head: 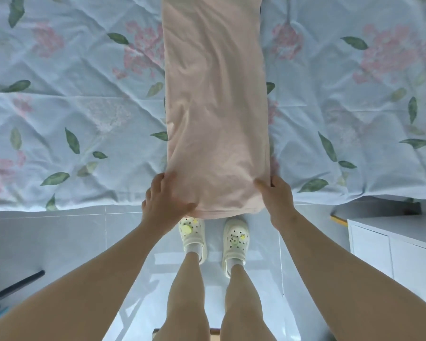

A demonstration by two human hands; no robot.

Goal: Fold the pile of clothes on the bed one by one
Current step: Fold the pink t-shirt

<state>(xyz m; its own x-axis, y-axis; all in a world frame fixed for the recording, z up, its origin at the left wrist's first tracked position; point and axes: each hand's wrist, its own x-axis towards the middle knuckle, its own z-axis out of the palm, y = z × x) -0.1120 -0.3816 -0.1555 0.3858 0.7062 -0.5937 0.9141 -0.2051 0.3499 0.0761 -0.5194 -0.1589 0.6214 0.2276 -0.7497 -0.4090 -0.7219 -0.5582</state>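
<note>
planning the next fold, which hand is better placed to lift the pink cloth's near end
Right hand, slightly: its thumb sits on the cloth with fingers round the edge, a clear pinch. The left hand is blurred, its grip unclear.

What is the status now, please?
Near corners pinched by left grip and right grip. Strip-folded pink garment on bed, near end overhanging. Nothing in the way.

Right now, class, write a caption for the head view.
Left hand and right hand grip the pink garment at the bed edge.
</note>
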